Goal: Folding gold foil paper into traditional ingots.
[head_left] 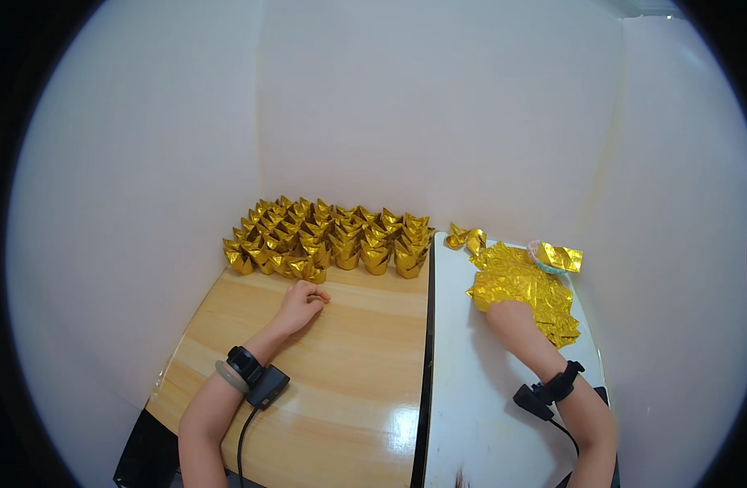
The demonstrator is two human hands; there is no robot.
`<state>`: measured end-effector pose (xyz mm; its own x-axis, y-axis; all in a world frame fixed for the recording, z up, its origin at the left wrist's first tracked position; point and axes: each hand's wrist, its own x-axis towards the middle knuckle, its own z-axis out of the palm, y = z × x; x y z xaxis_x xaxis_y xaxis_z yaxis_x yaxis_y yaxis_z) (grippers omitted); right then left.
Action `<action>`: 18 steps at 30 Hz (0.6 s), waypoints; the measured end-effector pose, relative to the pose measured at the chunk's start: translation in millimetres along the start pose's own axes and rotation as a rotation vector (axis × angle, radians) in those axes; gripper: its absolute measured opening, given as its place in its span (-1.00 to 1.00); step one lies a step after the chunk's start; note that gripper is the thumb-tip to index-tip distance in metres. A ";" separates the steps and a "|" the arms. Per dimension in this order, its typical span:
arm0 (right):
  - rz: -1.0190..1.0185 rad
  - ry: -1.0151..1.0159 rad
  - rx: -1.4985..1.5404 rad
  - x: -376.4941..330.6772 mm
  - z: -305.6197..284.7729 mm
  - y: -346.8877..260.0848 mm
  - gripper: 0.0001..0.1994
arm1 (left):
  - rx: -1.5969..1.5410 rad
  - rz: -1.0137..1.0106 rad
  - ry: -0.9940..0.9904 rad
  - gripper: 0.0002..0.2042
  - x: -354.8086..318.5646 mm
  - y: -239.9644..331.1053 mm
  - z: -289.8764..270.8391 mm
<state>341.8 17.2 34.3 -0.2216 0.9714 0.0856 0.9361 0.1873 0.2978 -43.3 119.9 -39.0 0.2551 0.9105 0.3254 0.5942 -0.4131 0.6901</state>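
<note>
Rows of folded gold foil ingots (pixel 375 256) stand packed together at the back of the wood-grain table. My left hand (pixel 302 305) rests on the wood just in front of the nearest ones. Its fingers are loosely bent with a small gap between them, and no object shows in them. Over on the right, my right hand (pixel 510 317) is at the near left edge of a spread pile of crinkled gold foil sheets (pixel 532 289). Its fingers are hidden behind the back of the hand, so whether they grip a sheet is unclear.
Loose folded gold pieces (pixel 469 240) lie at the back of the white tabletop (pixel 471 407). A small pale round container (pixel 538 256) has a gold foil piece (pixel 561 258) on it. A dark gap (pixel 426 366) separates the two tabletops. White walls (pixel 438 114) surround them.
</note>
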 end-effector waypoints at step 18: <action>-0.082 -0.177 1.151 30.2 -16.6 -109.9 -0.51 | -0.300 0.275 -0.315 -0.81 -30.1 59.8 -13.8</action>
<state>227.8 23.5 19.9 -0.3372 0.9398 -0.0549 0.6357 0.1843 -0.7496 -26.0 67.5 1.4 0.6159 0.7097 0.3422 0.2396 -0.5825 0.7767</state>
